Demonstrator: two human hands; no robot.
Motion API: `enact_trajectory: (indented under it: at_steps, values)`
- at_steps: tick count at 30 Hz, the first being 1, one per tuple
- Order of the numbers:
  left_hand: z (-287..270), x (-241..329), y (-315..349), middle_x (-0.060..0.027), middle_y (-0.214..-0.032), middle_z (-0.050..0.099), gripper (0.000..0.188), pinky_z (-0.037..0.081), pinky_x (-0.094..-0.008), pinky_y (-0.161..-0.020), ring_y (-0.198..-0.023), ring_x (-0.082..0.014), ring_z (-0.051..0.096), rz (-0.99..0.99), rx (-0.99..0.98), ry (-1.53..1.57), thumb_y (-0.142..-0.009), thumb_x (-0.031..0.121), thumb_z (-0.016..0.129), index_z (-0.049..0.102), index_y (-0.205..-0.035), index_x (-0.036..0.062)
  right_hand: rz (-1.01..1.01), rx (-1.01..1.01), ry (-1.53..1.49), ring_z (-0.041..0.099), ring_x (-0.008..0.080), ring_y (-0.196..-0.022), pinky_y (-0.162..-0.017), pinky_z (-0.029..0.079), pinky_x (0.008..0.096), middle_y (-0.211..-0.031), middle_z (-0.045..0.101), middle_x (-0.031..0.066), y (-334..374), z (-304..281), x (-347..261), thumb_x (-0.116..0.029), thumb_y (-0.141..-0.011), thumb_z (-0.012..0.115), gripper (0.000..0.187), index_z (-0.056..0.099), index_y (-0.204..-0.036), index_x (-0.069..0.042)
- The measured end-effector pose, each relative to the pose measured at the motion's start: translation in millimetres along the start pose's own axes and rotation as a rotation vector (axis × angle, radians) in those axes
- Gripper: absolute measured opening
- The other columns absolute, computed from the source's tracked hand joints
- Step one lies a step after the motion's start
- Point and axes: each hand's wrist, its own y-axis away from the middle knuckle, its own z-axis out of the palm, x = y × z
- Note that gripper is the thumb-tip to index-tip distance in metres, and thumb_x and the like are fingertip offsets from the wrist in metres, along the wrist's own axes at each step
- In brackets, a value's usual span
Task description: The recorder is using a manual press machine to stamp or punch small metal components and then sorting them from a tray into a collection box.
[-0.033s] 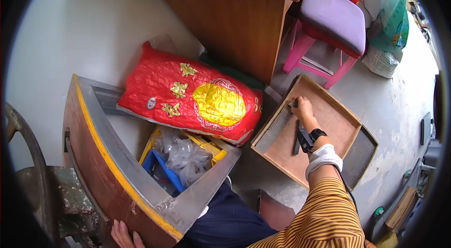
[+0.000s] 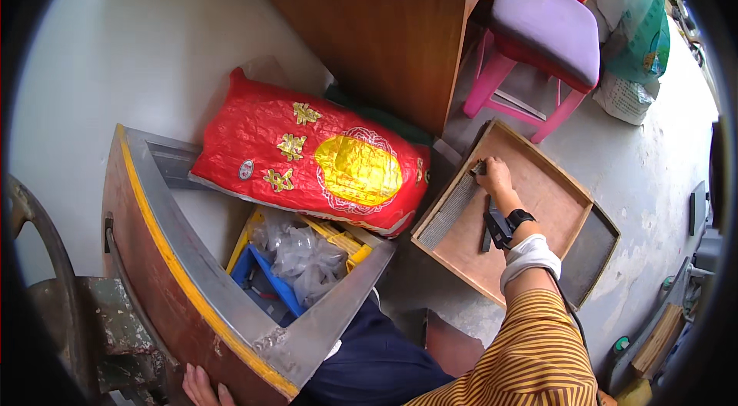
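My right hand (image 2: 498, 177) reaches into a shallow wooden tray (image 2: 550, 146) on the floor. Its fingers are closed at a small dark piece (image 2: 480, 168) by the tray's left side, too hidden to name. Beside it lies a grey strip of fine, closely packed ridges (image 2: 446, 214). A black wrist device (image 2: 501, 229) with a cable sits at my right wrist, and partly covers the tray. My left hand (image 2: 204, 386) rests, fingers stretched out, against the brown side of a metal frame (image 2: 184, 271) with a yellow stripe. Only its fingers show.
A full red sack (image 2: 300, 152) lies across the frame's far side. Within the frame are a blue bin (image 2: 265, 275) and clear plastic bags (image 2: 304, 252). A pink stool (image 2: 542, 29) stands beyond the tray, near a wooden desk (image 2: 369, 29). Plastic bags (image 2: 638, 29) sit at far right.
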Motion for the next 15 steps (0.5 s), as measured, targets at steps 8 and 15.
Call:
enact_trajectory:
  at_steps: [8,15]
  values:
    - [1.4,2.6,0.6,-0.0325,-0.14,0.03,0.095,0.028,-0.063,-0.098,-0.125,-0.0527,0.032,-0.018,0.009,0.031,-0.072,0.037,0.078,0.026,-0.142,0.0012,-0.07,-0.088,-0.172,0.055,0.038,-0.103,-0.089,0.046,0.0416,-0.107,0.06,0.0194,-4.7,5.1,4.3,-0.019,-0.064,0.081,0.054,0.06,-0.112,-0.008]
    - [0.4,1.4,1.0,-0.0326,-0.139,0.031,0.094,0.029,-0.063,-0.098,-0.124,-0.0531,0.033,-0.015,0.013,0.02,-0.072,0.036,0.078,0.026,-0.142,0.0012,0.16,-0.135,-0.05,0.055,0.0375,-0.104,-0.088,0.046,0.0424,-0.11,0.059,0.0186,7.0,-16.7,-36.8,-0.024,-0.07,0.077,0.05,0.058,-0.115,-0.012]
